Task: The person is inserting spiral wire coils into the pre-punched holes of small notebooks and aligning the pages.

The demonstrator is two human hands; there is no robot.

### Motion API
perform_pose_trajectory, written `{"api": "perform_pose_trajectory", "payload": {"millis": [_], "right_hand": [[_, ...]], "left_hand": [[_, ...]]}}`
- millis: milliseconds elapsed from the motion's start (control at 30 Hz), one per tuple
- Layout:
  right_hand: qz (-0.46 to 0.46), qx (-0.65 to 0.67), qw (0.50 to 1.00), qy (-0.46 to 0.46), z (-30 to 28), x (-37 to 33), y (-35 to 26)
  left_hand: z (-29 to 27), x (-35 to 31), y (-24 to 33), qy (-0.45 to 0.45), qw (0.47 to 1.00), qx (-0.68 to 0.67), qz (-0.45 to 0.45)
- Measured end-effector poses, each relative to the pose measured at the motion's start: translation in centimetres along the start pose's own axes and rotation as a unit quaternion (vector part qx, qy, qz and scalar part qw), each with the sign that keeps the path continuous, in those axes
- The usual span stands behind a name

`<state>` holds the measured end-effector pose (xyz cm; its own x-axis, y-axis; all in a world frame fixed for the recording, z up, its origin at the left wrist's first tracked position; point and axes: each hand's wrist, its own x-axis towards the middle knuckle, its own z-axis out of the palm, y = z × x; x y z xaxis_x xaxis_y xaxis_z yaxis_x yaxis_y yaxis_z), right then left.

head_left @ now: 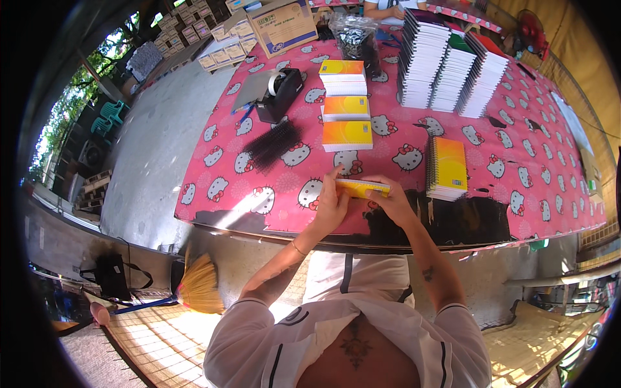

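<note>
Near the table's front edge, my left hand (333, 205) and my right hand (393, 202) grip a small yellow notepad (354, 188) between them, one at each end. Its white page edges face away from me. Beyond my hands stand three short stacks of yellow-orange notepads (347, 134) in a column. To the right of my right hand sits a stack of spiral-bound yellow-orange notebooks (449, 165), black coils along its left side. A bundle of black binding coils (272, 147) lies to the left.
A black tape dispenser (281, 97) stands at the left. Tall stacks of spiral notebooks (422, 64), a plastic bag of black coils (357, 45) and a cardboard box (284, 29) stand farther back. The pink patterned tablecloth (407, 157) is torn in front. Another person (386, 9) sits opposite.
</note>
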<state>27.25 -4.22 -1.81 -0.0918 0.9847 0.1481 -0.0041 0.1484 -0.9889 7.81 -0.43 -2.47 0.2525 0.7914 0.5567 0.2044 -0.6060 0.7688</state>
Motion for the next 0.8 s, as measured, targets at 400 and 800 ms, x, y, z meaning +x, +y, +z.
{"api": "perform_pose_trajectory", "payload": {"millis": [400,800], "right_hand": [[-0.015,-0.024,0.999,0.034,-1.6,-2.1,0.3],[-0.012,-0.02,1.0,0.021,-1.3,-2.2,1.0]], "left_hand": [[-9.7,9.1,-11.7,0.015,0.847,0.528,0.051],[-9.3,7.2,-10.1,-0.015,0.849,0.524,0.067]]}}
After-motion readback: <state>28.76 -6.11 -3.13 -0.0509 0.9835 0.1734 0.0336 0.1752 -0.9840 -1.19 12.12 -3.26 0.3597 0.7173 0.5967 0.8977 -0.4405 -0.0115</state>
